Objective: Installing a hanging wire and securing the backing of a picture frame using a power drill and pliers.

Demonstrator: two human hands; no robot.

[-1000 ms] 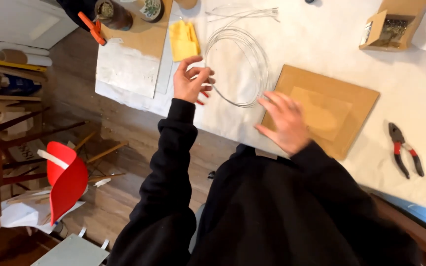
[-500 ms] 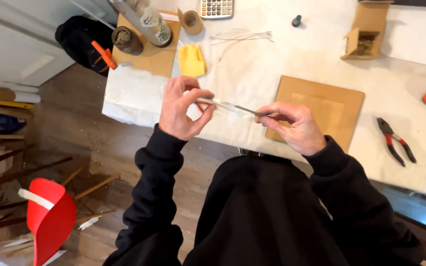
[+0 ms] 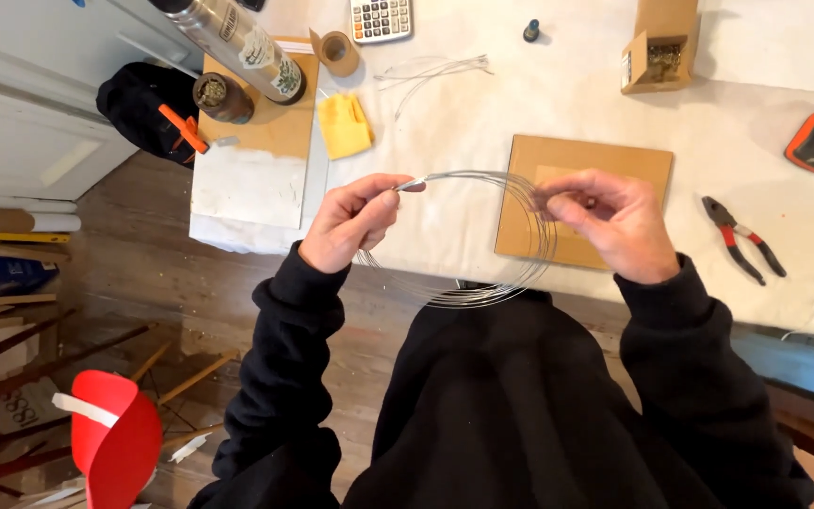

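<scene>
The coil of thin wire hangs between the two hands, held up above the near edge of the table rather than lying on it. The left hand pinches the wire's free end between thumb and fingertips at the top left of the loop, while the right hand is closed on the strands at the upper right, so the coil's width runs left to right from one hand to the other and its lower arc sags toward the person's chest. Neither hand is nearer than the other; both are on the wire. How many turns the coil has is hard to tell, since the strands blur together. Behind the right hand lies a flat cardboard sheet, with red-handled pliers to its right; a yellow cloth sits beyond the left hand.
</scene>
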